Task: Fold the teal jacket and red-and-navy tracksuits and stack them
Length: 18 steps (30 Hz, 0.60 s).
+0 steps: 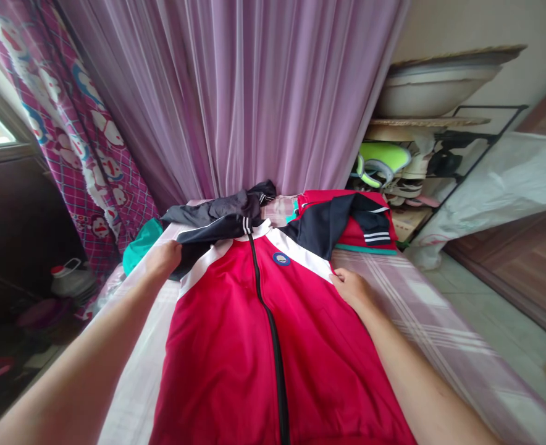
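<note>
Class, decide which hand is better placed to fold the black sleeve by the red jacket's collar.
Likely the left hand: it touches the black sleeve, while the right hand sits across the jacket.

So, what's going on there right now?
A person has both bare hands on a red zip-up track jacket lying flat, front up, on a bed with a pink-checked sheet. The left hand is at the jacket's navy sleeve beside the collar, and the right hand touches its white shoulder panel. A bundled red-and-navy jacket lies just beyond.
</note>
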Motion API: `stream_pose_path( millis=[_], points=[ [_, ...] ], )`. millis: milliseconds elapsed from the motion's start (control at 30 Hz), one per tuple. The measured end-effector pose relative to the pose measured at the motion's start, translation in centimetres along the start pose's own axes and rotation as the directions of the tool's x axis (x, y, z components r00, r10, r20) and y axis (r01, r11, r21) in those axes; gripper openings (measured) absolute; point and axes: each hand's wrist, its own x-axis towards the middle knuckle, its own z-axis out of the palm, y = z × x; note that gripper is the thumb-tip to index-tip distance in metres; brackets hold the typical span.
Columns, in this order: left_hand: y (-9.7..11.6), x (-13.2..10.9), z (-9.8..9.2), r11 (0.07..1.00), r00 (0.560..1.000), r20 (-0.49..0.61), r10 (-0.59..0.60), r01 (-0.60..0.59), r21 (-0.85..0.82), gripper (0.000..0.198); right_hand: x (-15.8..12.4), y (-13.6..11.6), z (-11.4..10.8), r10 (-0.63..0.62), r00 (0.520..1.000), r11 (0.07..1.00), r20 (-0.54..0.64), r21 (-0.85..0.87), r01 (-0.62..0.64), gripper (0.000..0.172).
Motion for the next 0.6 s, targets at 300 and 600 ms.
stream_pose_path(
  millis=[300, 600],
  points=[
    [-2.2, 0.4, -1.7, 0.961, 0.973, -0.162, -0.167, 0.124, -0.246, 0.039, -1.1, 0.0, 0.2, -0.04, 0.997, 0.999, -0.07, -0.007, 0.039, 0.033],
    [3.9, -6.0, 1.4, 0.973, 0.968, 0.099, 0.232, -0.229, -0.038, 0.041, -3.2, -0.6, 0.5, -0.056, 0.977, 0.998, -0.204, -0.046, 0.047, 0.032]
  ],
)
